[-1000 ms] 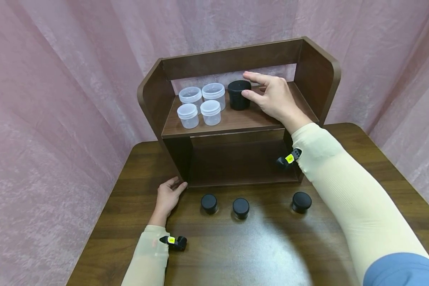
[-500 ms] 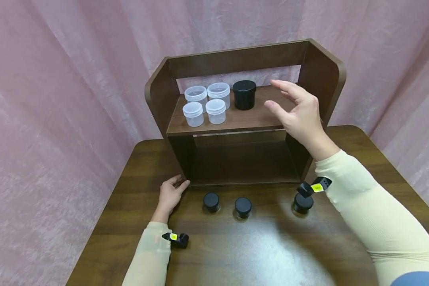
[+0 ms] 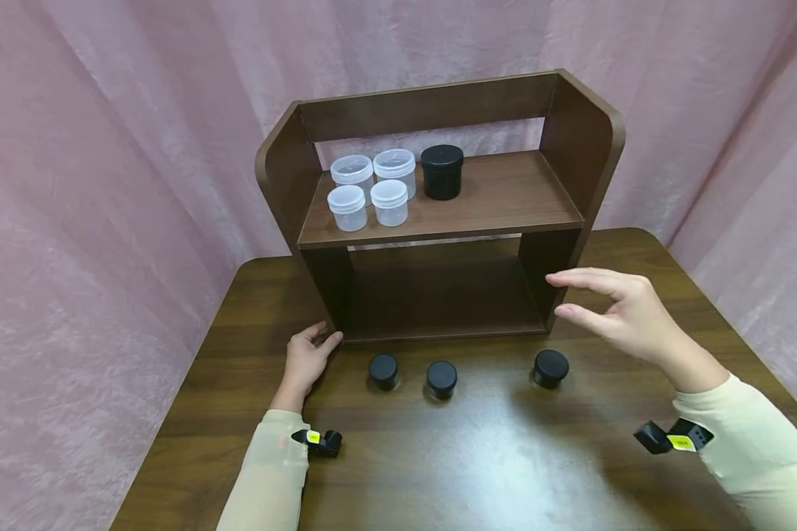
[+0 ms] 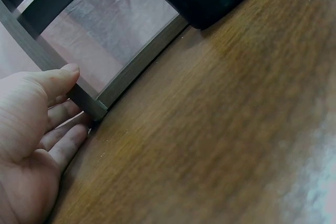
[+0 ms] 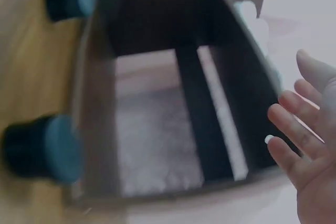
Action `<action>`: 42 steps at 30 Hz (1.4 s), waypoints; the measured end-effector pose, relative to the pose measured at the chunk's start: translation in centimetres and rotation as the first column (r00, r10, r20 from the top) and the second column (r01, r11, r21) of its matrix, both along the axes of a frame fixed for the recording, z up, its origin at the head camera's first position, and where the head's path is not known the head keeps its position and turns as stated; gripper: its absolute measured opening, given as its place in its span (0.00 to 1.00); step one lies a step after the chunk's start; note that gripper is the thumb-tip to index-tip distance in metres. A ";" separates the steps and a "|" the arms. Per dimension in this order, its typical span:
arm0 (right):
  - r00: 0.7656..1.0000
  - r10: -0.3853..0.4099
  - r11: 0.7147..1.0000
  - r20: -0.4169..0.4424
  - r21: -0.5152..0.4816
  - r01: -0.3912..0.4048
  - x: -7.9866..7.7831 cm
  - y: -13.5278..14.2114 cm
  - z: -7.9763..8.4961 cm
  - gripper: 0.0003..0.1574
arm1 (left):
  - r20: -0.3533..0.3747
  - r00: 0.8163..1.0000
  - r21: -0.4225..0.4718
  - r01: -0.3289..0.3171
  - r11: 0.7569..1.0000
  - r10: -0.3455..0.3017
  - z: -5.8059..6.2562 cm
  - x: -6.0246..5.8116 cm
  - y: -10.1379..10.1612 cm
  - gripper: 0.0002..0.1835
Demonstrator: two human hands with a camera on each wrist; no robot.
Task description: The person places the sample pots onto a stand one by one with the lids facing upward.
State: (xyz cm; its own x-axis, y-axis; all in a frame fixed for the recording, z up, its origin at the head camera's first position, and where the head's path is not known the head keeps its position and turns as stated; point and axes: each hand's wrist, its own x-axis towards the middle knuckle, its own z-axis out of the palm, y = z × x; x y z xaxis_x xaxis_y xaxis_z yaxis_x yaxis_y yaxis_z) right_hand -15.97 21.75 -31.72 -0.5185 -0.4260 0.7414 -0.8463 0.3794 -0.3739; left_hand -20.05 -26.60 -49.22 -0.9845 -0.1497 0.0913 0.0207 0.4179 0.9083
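Observation:
A dark brown two-tier wooden shelf (image 3: 468,234) stands on the table. My left hand (image 3: 306,360) holds its lower left front corner; in the left wrist view the thumb (image 4: 62,81) lies over the side panel's edge and the fingers are on its outer side. My right hand (image 3: 620,313) is in the air right of the shelf, holding nothing, thumb and fingers apart. On the upper tier a black lidded jar (image 3: 442,172) stands right of several translucent lidded jars (image 3: 390,203). Nearest my right hand is a small black-lidded jar (image 3: 550,369) on the table.
Two more small black-lidded jars, a left one (image 3: 384,371) and a middle one (image 3: 441,379), stand in front of the shelf on the wooden table (image 3: 398,472). A pink curtain (image 3: 139,184) hangs behind. Each wrist carries a small black camera.
My right hand has let go of the black jar on the upper tier and moved right and down, away from the shelf. The left hand stays at the corner.

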 end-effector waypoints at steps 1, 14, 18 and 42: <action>0.999 -0.021 1.000 0.026 0.016 0.021 -0.1 0.7 -1.0 0.31 | -0.002 1.000 0.001 -0.004 1.000 0.004 0.1 0.0 -0.1 0.32; 0.959 -0.212 0.977 0.189 0.071 0.202 1.1 5.1 -8.0 0.30 | -0.011 1.000 0.014 -0.015 1.000 0.015 -0.1 0.1 0.3 0.31; 0.948 -0.221 0.974 0.229 0.094 0.204 1.1 5.3 -8.7 0.31 | -0.017 1.000 0.016 -0.016 1.000 0.017 -0.1 0.2 0.4 0.31; 0.906 -0.149 0.980 0.397 0.184 0.080 0.0 4.4 -12.2 0.28 | 0.000 1.000 -0.004 -0.009 1.000 0.009 0.0 0.2 0.1 0.31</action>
